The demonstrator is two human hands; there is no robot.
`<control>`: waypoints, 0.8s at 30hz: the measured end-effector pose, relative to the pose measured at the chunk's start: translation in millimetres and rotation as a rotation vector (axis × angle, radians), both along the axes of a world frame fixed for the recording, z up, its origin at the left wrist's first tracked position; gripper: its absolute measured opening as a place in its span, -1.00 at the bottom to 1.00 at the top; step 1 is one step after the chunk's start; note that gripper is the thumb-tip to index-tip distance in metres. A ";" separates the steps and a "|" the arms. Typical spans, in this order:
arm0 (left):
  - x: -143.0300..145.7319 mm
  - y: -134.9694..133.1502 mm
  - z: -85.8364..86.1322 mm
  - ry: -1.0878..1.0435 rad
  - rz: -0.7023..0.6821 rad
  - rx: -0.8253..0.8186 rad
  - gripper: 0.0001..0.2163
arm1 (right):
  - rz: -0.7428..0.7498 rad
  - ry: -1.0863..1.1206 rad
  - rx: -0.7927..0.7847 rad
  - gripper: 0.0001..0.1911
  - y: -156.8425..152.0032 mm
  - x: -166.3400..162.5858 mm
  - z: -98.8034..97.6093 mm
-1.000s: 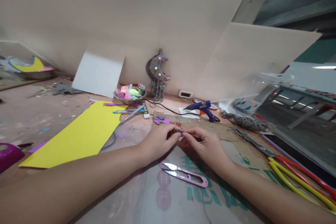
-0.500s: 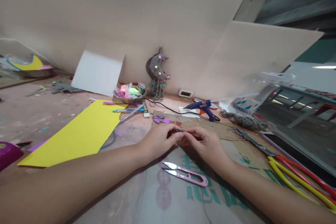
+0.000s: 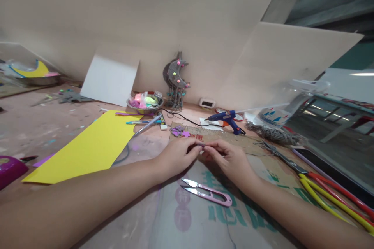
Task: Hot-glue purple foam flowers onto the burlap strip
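Note:
My left hand (image 3: 175, 155) and my right hand (image 3: 229, 159) meet fingertip to fingertip over the table's middle. Together they pinch a tiny dark purple piece (image 3: 200, 145) that is too small to make out. Both hands rest on a worn cardboard sheet (image 3: 222, 140). Pink thread snips (image 3: 207, 192) lie open just in front of my hands. Small purple cut-out shapes (image 3: 179, 132) lie on the cardboard just beyond my left hand.
A yellow paper sheet (image 3: 87, 148) lies left. Behind are a bowl of coloured bits (image 3: 144, 103), a grey moon ornament (image 3: 176, 79), pens (image 3: 143, 122) and a blue glue gun (image 3: 226, 118). Grey twine (image 3: 271, 132), scissors and red and yellow rods (image 3: 330, 198) lie right.
Both hands stay together on the small piece, with only slight finger shifts. The view drifted a little.

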State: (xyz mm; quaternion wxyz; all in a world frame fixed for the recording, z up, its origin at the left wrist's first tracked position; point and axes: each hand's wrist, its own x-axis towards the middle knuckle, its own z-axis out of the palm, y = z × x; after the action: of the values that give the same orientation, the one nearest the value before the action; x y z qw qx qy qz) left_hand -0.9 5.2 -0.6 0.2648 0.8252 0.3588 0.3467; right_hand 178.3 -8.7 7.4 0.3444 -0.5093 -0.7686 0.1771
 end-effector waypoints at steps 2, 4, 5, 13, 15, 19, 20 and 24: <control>0.2 0.3 0.2 0.000 -0.008 0.001 -0.74 | 0.003 0.008 -0.007 -0.78 -0.5 -0.1 0.4; 0.5 0.3 0.4 0.000 -0.017 -0.005 -0.74 | 0.002 0.011 -0.008 -0.79 -0.9 -0.3 1.1; 0.6 0.2 0.5 0.001 -0.020 -0.013 -0.74 | -0.002 0.010 0.001 -0.80 -1.0 -0.3 1.5; 0.6 -0.7 -0.3 -0.092 -0.002 -0.132 -0.73 | -0.006 0.018 -0.017 -0.78 0.4 0.9 0.5; 0.6 -0.8 -0.4 -0.100 -0.010 -0.143 -0.74 | -0.001 0.016 -0.014 -0.77 0.3 1.1 0.5; 0.7 -1.2 -0.3 -0.090 -0.013 -0.121 -0.76 | 0.008 0.005 0.003 -0.79 -0.9 0.9 1.5; 0.7 -1.3 -0.3 -0.087 -0.009 -0.114 -0.76 | 0.009 0.005 0.004 -0.80 -1.1 0.9 1.8; 0.4 -1.0 -0.6 -0.076 0.004 -0.092 -0.76 | 0.015 0.005 -0.016 -0.79 -1.3 0.8 2.4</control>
State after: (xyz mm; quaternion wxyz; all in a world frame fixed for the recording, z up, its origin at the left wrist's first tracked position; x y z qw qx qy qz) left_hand -0.6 4.2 -1.2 0.3153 0.7976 0.3657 0.3616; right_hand 179.0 -10.1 9.8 0.3407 -0.5057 -0.7702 0.1869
